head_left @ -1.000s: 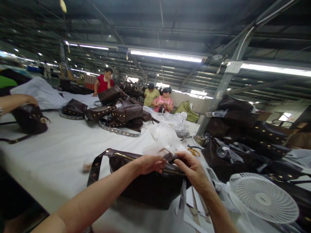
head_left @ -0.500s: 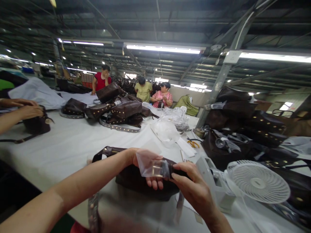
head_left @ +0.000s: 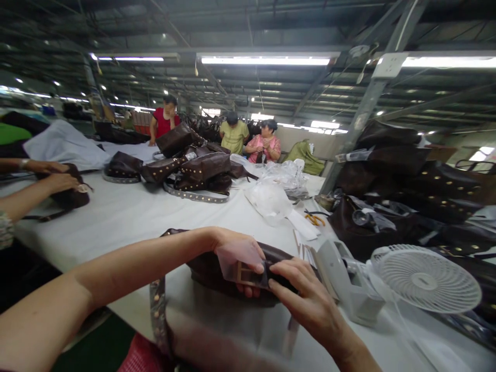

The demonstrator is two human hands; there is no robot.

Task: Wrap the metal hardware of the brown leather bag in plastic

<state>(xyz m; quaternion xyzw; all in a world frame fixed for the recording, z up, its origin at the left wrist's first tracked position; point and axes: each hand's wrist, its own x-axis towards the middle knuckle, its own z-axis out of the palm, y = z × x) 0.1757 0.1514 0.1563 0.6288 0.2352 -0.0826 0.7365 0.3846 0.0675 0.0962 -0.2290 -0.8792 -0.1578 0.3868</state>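
At the near side of the bench (head_left: pixel 116 227) lies a dark brown bag (head_left: pixel 209 276). Over it, the left hand (head_left: pixel 233 239) has thumb and fingers closed on a buckle (head_left: pixel 248 277) under clear film (head_left: pixel 228 257); the right hand (head_left: pixel 304 287) pinches the dark strap (head_left: pixel 267 275) just beside. Rightward stands a white fan (head_left: pixel 426 279). Farther are crumpled plastic (head_left: pixel 267 200), piled bags (head_left: pixel 205 168), and a person in red (head_left: pixel 164 123).

A tube light (head_left: pixel 265 61) is glowing at twelve o'clock under a dark roof (head_left: pixel 220 26); a grey post (head_left: pixel 361 113) is slanting at two; a white tabletop (head_left: pixel 101 206) is spreading at nine.
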